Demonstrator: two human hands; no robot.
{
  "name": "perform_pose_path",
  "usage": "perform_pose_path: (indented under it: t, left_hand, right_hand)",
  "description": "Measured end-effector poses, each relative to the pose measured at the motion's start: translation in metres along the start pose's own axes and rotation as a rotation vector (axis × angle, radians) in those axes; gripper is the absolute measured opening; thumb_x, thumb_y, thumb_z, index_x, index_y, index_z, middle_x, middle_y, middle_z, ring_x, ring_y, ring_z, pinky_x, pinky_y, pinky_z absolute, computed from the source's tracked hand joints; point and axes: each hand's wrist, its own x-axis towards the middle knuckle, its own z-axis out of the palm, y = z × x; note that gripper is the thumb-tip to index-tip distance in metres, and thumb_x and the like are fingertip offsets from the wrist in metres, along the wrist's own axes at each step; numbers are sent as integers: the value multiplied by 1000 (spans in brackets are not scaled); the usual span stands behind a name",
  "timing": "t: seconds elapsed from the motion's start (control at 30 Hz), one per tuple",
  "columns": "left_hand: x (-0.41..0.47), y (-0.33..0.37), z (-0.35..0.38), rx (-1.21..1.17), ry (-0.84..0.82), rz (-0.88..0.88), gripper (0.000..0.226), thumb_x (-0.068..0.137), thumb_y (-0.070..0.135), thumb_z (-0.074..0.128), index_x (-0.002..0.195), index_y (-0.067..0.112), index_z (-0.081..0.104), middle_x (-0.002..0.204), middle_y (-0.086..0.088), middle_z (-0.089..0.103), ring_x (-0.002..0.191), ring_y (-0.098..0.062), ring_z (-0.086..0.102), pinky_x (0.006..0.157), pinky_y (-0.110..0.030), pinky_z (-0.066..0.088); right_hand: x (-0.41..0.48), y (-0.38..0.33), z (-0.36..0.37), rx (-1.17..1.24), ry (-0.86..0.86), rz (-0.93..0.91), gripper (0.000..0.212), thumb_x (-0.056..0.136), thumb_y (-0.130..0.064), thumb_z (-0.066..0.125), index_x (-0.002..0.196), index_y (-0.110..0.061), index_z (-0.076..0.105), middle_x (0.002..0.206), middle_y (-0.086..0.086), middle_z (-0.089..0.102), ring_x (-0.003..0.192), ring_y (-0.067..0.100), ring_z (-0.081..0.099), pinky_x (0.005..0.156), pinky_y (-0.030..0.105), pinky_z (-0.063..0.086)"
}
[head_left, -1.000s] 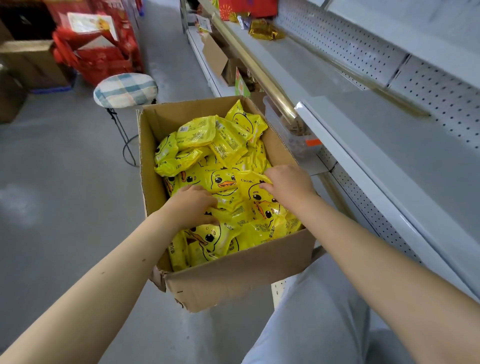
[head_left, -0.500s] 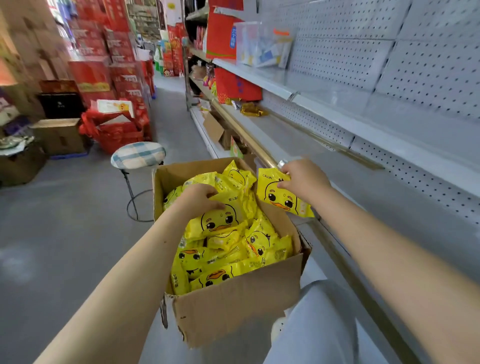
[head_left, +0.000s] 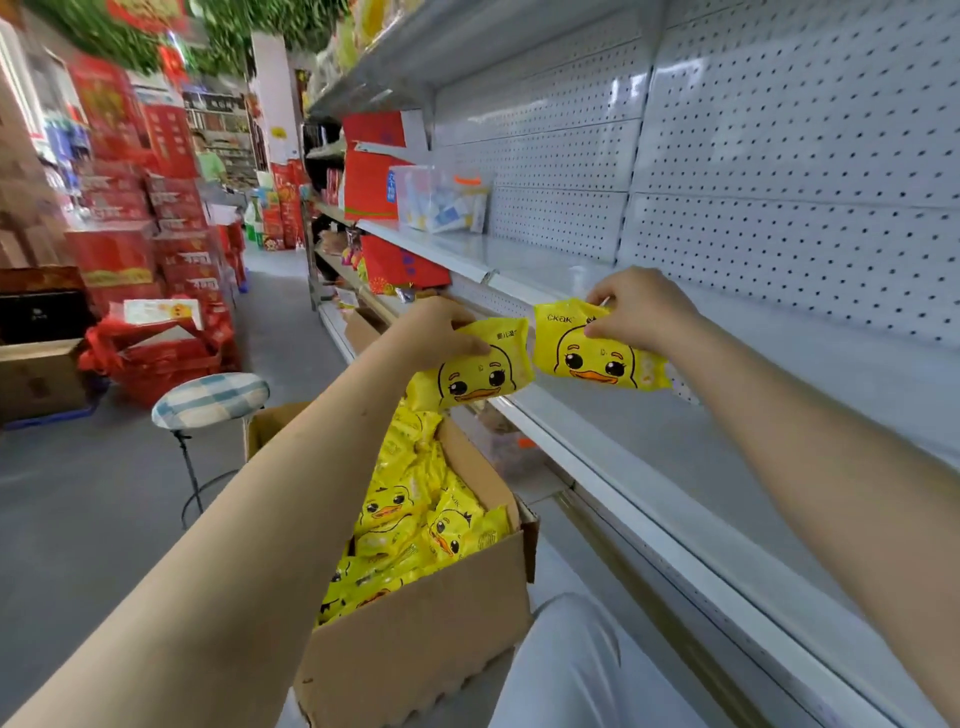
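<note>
Two packets (head_left: 483, 371) by shop shelf (head_left: 727, 462)

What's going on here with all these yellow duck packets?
A person is stocking a shop shelf. The left hand grips one yellow duck packet and the right hand pinches a second packet by its top edge. Both are held up at the front of the white shelf, and neither seems to be set down yet. Below them, an open cardboard box holds many more of the same packets.

White shelf (head_left: 545, 254) with clear box (head_left: 441, 200)
</note>
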Motion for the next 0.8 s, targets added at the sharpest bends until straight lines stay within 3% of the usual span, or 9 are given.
perform_pose_path:
  t: [0.13,0.27,0.4,0.63,0.8]
  left_hand:
    - [13,41,-6,-104,46,62,34,78,45,71,100,19,68,81,6,62,72,-10,54,59,-23,40]
    - [30,92,-5,-271,47,117,25,76,43,73,93,26,67,85,5,66,78,-12,62,72,-28,51]
    - [44,154,0,-256,-9,264,17,76,42,73,81,29,63,73,12,59,66,-4,54,55,-21,40]
    - [73,258,38,-302,-79,472,21,79,33,72,84,14,68,72,1,57,64,-13,51,56,-25,39]
    - [96,322,79,-315,-99,574,16,79,34,70,86,20,67,74,5,54,82,-22,54,80,-36,44]
  right_hand:
    - [-13,29,-43,16,50,56,35,71,-28,79,105,-23,70,110,2,64,89,15,52,76,28,42]
    - [-30,58,-87,-1,110,120,36,71,-26,80,105,-20,70,103,1,62,89,15,51,75,26,37]
    - [-54,91,-135,-50,123,211,30,73,-22,79,101,-21,68,99,0,60,91,17,53,74,26,38]
    - [-105,153,-207,-114,200,393,32,76,-21,77,105,-18,67,102,3,60,94,18,54,75,27,39]
    - [-130,190,-245,-248,188,476,32,79,-20,76,108,-13,65,110,7,59,97,19,52,74,25,33]
